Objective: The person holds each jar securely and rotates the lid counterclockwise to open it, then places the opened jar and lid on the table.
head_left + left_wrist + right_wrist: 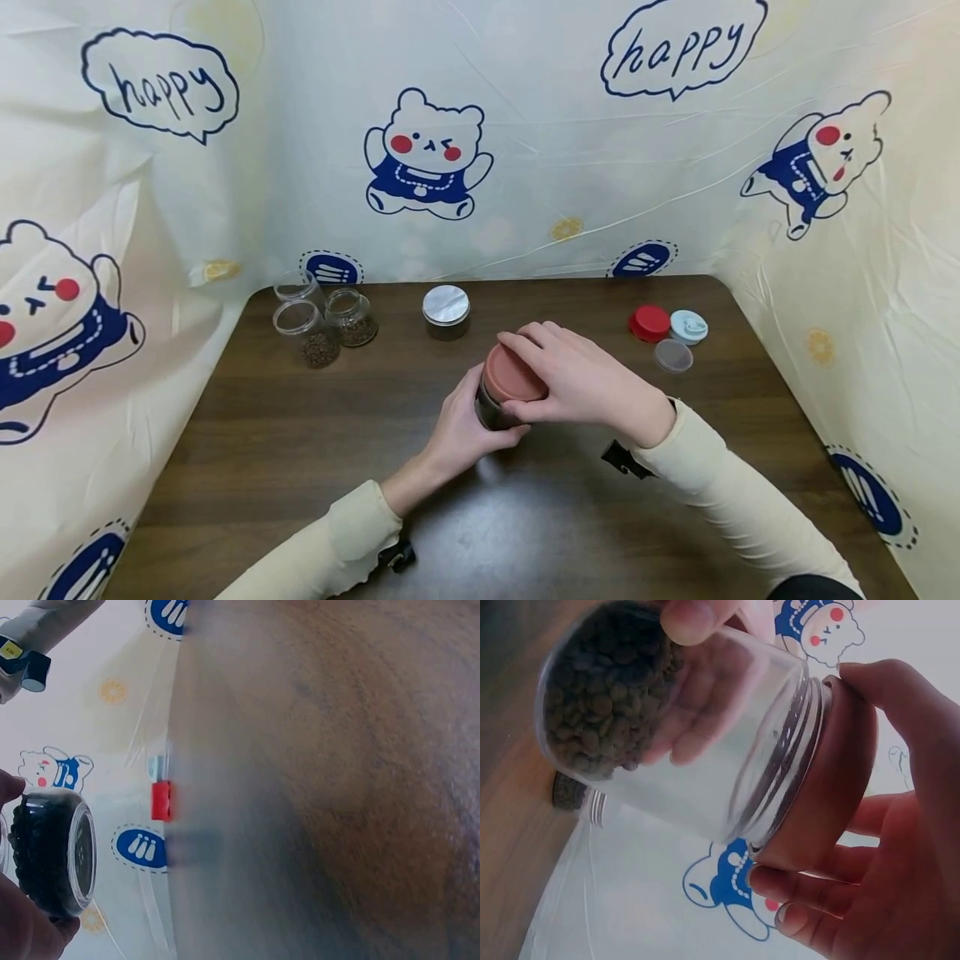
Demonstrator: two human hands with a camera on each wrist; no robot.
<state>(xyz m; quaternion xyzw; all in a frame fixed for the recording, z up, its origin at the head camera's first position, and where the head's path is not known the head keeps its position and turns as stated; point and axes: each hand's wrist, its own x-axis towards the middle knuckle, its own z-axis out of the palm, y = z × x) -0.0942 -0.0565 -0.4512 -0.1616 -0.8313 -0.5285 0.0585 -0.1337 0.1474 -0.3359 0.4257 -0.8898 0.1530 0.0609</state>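
My left hand [459, 427] grips a clear jar [491, 410] around its side, above the middle of the table. Small, round, dark pellets [604, 705] fill the bottom part of this jar in the right wrist view. On the jar's mouth sits a pinkish-brown lid [513, 372], with screw threads showing at its edge. Fingers and thumb of my right hand [573, 371] hold that lid from the right. The left wrist view has the jar's base [84, 855] facing sideways, dark contents behind it.
Several open clear jars, including one jar [349, 310] with dark contents, stand at the back left. A silver-lidded jar [446, 307] is at the back middle. Toward the back right lie a red lid [649, 322], a light blue lid [688, 326] and a translucent lid [673, 356].
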